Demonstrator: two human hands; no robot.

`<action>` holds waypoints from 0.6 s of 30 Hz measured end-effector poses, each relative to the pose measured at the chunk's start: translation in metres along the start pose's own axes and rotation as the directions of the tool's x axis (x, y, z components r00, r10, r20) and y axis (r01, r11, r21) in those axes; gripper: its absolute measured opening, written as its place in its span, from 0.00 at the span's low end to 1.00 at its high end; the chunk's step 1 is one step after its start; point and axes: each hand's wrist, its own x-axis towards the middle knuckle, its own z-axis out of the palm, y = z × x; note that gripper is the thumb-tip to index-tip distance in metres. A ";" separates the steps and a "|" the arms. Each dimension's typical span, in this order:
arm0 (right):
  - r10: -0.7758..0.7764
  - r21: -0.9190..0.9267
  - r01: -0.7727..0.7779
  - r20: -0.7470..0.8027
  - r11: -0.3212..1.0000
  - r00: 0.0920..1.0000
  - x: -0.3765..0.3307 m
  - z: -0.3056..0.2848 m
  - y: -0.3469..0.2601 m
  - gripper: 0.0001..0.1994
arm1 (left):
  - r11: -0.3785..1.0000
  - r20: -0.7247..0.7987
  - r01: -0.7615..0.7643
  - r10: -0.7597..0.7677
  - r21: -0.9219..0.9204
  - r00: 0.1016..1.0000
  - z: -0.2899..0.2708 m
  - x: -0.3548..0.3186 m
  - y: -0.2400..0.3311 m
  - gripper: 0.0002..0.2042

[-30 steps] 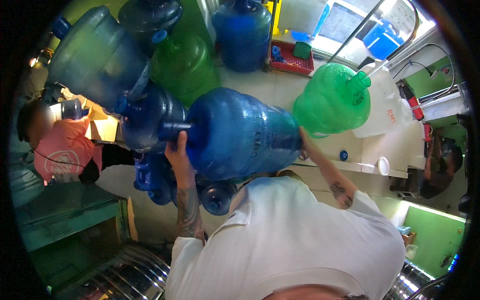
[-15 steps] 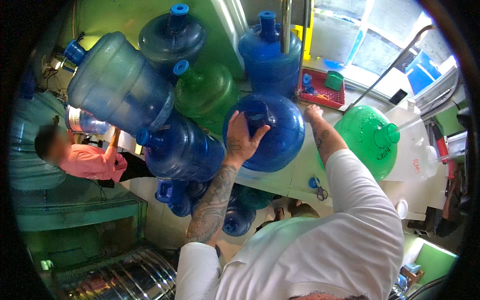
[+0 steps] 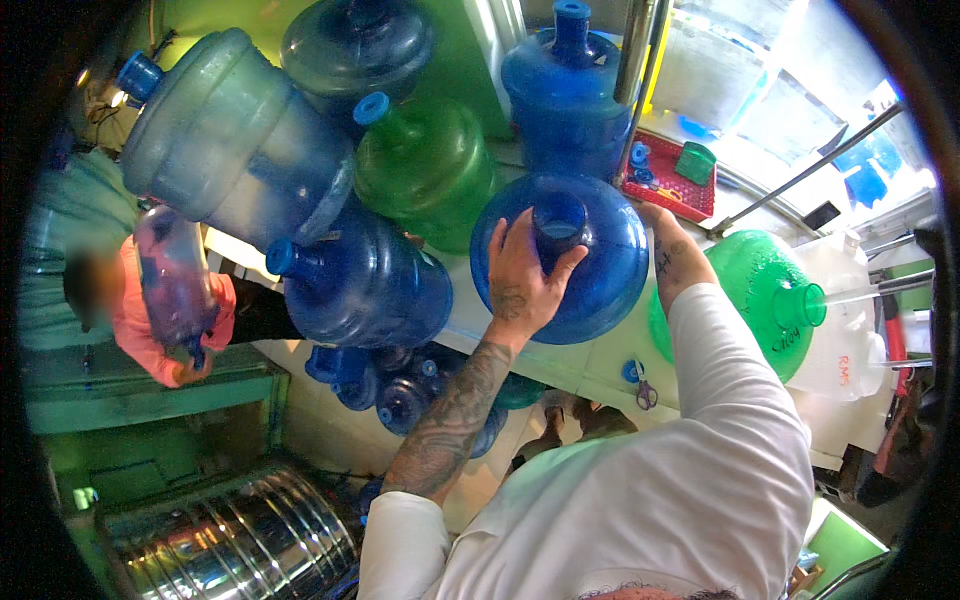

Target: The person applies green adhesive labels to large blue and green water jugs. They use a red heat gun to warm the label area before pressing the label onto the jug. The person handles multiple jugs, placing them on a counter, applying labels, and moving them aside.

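Note:
I hold a big dark blue water jug [image 3: 605,275] with its open neck pointing up at me. My left hand [image 3: 518,272] wraps around the neck, fingers curled on its rim. My right hand [image 3: 668,248] presses flat against the jug's right side. The jug sits among other jugs: a green one [image 3: 430,170] to its upper left, a blue one [image 3: 565,100] behind it and another blue one [image 3: 370,285] to its left.
A pale blue jug [image 3: 230,140] and a green jug [image 3: 770,300] flank the pile. A red tray [image 3: 670,180] lies behind. Smaller blue jugs [image 3: 400,385] stand on the floor. A person in pink [image 3: 150,320] holds a jug at left. A steel drum [image 3: 230,535] lies below.
The dark blue jug has gone from lying sideways in my arms to resting among the pile, neck toward me. My left hand shifted from its body onto the neck.

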 end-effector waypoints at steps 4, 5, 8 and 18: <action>-0.049 0.075 0.050 -0.021 0.996 0.999 -0.005 -0.018 0.008 0.26 | 0.995 -0.012 0.095 -0.095 -0.022 0.995 0.012 -0.001 0.017 0.38; -0.065 0.098 0.068 -0.031 0.993 0.997 -0.005 -0.022 0.010 0.25 | 0.993 -0.015 0.118 -0.118 -0.024 0.993 0.014 -0.001 0.021 0.38; -0.120 0.182 0.128 -0.055 0.975 0.991 -0.001 -0.035 0.020 0.23 | 0.987 -0.071 0.162 -0.160 0.018 0.985 0.021 0.000 0.037 0.38; -0.455 0.496 0.570 -0.344 0.654 0.821 -0.007 -0.127 -0.002 0.16 | 0.982 -0.212 0.184 -0.172 0.038 0.962 0.050 -0.003 0.052 0.38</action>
